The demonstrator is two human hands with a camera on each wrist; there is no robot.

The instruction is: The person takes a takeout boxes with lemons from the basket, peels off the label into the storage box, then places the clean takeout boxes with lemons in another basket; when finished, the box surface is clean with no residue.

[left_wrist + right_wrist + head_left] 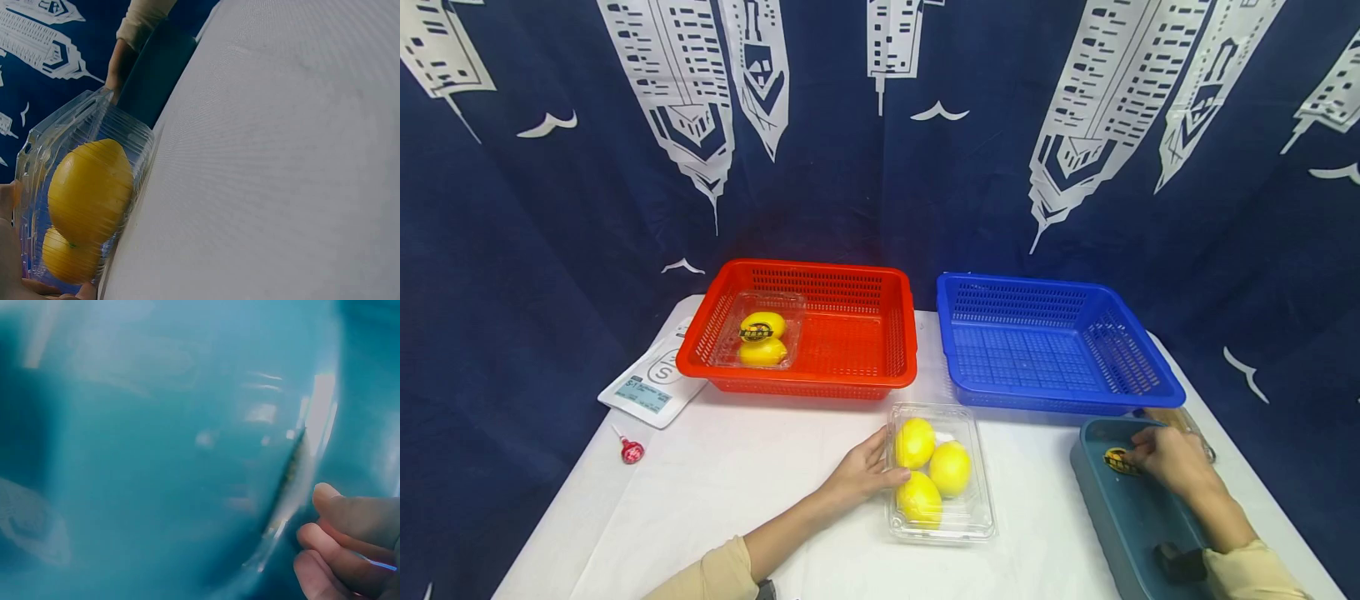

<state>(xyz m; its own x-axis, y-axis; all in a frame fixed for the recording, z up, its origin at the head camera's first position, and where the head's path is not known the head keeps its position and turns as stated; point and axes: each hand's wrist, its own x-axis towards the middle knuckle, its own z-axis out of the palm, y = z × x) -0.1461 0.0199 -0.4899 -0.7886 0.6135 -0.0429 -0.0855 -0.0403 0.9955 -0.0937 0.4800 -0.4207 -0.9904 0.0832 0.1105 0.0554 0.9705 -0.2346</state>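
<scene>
1. You have two baskets at the back of the table [760, 492]: left basket [820, 371], right basket [1060, 392].
2. A lemon box [760, 337] sits in the left basket.
3. Another box [942, 518] lies in front, between your hands.
4. A tray [1120, 521] is at front right; a scale [651, 385] and a lollipop [631, 450] are at left.

Beige long sleeves [722, 573]; bare hands
</scene>
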